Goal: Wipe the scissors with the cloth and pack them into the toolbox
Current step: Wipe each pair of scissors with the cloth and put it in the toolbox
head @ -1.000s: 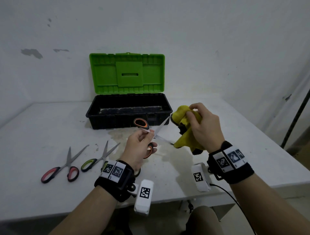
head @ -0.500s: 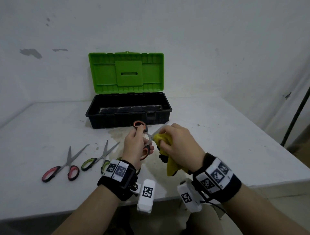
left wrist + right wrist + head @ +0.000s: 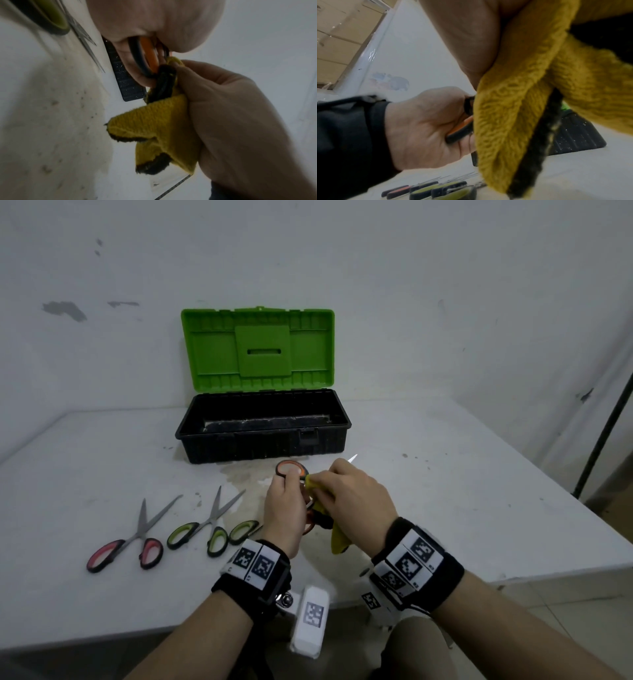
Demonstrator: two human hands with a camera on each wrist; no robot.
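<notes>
The cloth [image 3: 337, 537] has slid nearer the orange scissors' [image 3: 290, 468] handles, between both hands.

The left hand [image 3: 154, 27] grips the orange and black handles of the scissors [image 3: 145, 56]. The right hand [image 3: 231, 115] holds a yellow cloth [image 3: 157, 121] with dark edging bunched against those handles, its loose end hanging down. A green-handled pair of scissors [image 3: 54, 20] lies on the white table [image 3: 42, 121].

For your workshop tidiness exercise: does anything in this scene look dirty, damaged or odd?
Yes. The table carries a brownish stain just in front of the toolbox, and the wall has chipped grey patches at upper left.
</notes>
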